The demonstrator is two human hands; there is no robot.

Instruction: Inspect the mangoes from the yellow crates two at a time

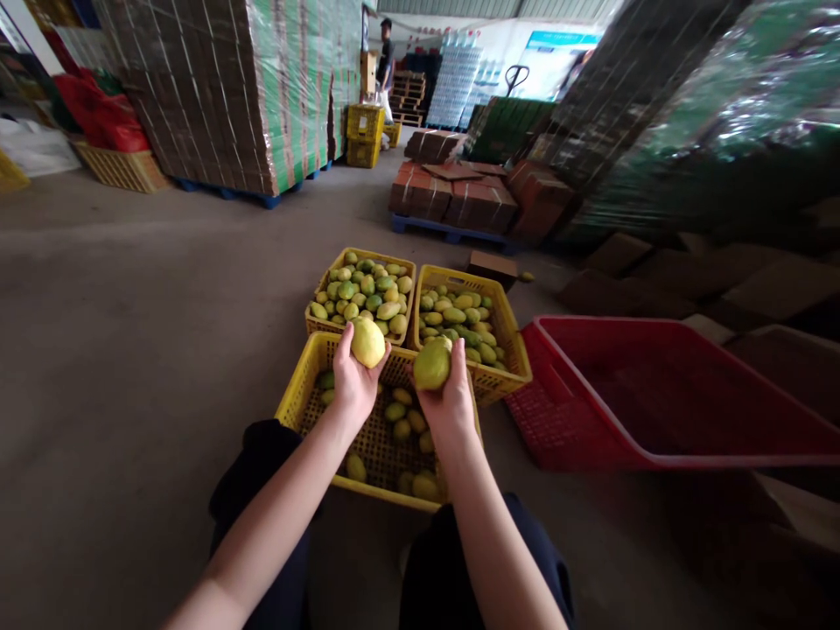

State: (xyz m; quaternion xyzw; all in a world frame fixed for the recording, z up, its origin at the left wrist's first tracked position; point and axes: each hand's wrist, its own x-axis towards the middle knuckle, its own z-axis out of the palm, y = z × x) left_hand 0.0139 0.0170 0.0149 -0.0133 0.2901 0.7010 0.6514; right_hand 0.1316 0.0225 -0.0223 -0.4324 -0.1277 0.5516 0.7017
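Note:
My left hand (354,381) is closed around a pale yellow lemon (368,342). In my right hand (452,398) sits a greener lemon (432,364), gripped between thumb and fingers. Both hands are raised over the near yellow crate (298,381), which has several yellow-green lemons (402,429) scattered on its slotted bottom. Just beyond stand two more crates. The far left crate (412,289) is heaped with green and yellow lemons (367,284), and the far right crate (515,337) holds more lemons (459,315). My forearms hide part of the near crate.
A large red basket (557,420) stands on the floor to the right, near flattened cardboard (741,280). Ahead is a blue pallet (452,232) with bundled cardboard (452,197). Wrapped stacks (289,96) rise on both sides. A person (386,66) is in the back by yellow crates (364,131).

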